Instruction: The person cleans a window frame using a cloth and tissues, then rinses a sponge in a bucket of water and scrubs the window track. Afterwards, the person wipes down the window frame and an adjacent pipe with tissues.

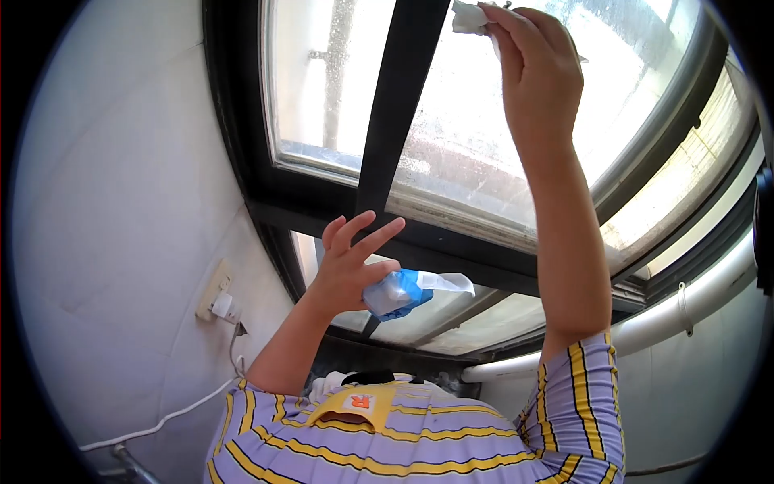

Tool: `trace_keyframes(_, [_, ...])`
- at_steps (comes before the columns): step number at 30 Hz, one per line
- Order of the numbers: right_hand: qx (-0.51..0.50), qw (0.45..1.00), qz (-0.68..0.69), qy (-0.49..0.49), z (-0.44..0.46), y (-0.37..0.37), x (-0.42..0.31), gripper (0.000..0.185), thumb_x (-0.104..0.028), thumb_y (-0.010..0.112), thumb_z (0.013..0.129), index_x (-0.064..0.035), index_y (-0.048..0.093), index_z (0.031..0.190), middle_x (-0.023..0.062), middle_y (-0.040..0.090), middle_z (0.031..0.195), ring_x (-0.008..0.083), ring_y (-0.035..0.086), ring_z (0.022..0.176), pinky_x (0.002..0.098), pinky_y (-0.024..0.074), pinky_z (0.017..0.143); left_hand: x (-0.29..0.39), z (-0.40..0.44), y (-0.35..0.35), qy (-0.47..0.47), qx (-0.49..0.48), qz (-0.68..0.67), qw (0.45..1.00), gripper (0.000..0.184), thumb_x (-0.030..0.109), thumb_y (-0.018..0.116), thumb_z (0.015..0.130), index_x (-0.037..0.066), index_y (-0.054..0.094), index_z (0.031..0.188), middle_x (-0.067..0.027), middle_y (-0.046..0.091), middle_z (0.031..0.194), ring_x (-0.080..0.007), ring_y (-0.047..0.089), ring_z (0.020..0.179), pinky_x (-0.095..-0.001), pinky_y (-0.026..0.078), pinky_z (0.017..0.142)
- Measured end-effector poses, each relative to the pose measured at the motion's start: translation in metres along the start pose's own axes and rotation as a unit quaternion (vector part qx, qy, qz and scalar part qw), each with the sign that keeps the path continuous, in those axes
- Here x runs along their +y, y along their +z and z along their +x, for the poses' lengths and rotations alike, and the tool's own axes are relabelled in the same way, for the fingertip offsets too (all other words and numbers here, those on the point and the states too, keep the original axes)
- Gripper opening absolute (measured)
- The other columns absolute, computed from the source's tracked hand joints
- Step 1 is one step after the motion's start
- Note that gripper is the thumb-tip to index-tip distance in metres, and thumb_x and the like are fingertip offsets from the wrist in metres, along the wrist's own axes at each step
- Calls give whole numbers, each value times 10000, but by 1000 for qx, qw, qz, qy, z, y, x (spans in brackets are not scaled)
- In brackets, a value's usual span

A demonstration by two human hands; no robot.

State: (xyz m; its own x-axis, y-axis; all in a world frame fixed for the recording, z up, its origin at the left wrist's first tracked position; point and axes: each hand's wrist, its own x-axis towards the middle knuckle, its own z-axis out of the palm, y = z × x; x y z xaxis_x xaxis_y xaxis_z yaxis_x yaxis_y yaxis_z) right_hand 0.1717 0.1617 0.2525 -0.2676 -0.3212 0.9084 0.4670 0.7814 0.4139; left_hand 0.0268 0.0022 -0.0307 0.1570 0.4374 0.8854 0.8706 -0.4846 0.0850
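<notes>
My right hand point(544, 68) is raised to the upper part of the window pane point(476, 113), fingers closed on a crumpled white tissue point(469, 18) at the glass. Whether the tissue touches the pane is hard to tell. Lower down, my left hand point(347, 262) grips a blue and white tissue pack point(399, 296) low in the palm by the thumb, its other fingers spread upward. A loose white sheet point(448, 282) sticks out of the pack to the right. Droplets and smears mark the glass.
Dark window frame bars point(395, 105) cross in front of me. On the left wall point(121, 202) a plug point(226, 306) sits in a socket point(214, 282), with a white cable point(177, 413) running below. A white pipe point(661, 319) curves along the right.
</notes>
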Motion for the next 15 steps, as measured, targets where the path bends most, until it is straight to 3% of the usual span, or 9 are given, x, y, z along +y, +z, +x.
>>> trace_keyframes(4, [-81, 989, 110, 65, -62, -5, -45, 203, -64, 752, 884, -118, 771, 1079, 55, 735, 1012, 246, 706, 942, 363, 588, 814, 7, -6, -3, -10, -3, 2, 1000, 322, 414, 904, 678, 306, 695, 898, -38, 551, 1577, -315, 322, 1534, -502, 149, 1233])
trace_keyframes(10, [-299, 935, 189, 29, -161, -35, -85, 360, -50, 702, 804, -81, 706, 1163, 45, 641, 1119, 224, 639, 1105, 337, 573, 872, 20, -3, 4, -11, -18, 8, 1000, 217, 429, 829, 758, 262, 734, 858, -41, 572, 1556, -320, 357, 1513, -501, 173, 1225])
trace_keyframes(12, [-325, 931, 168, 9, -183, -43, -90, 324, -80, 706, 808, -74, 710, 1132, 36, 622, 1080, 212, 617, 1094, 312, 572, 877, 29, 3, 14, 2, -20, 3, 1000, 215, 438, 820, 763, 252, 743, 839, -42, 580, 1545, -324, 364, 1511, -500, 176, 1228])
trace_keyframes(15, [-341, 922, 178, 55, -197, -67, -74, 320, -75, 713, 817, -98, 713, 1136, 22, 631, 1108, 219, 637, 1101, 351, 562, 932, 44, 17, 37, 7, -22, -19, 1000, 201, 428, 817, 762, 258, 744, 839, -56, 572, 1550, -342, 366, 1515, -487, 150, 1250])
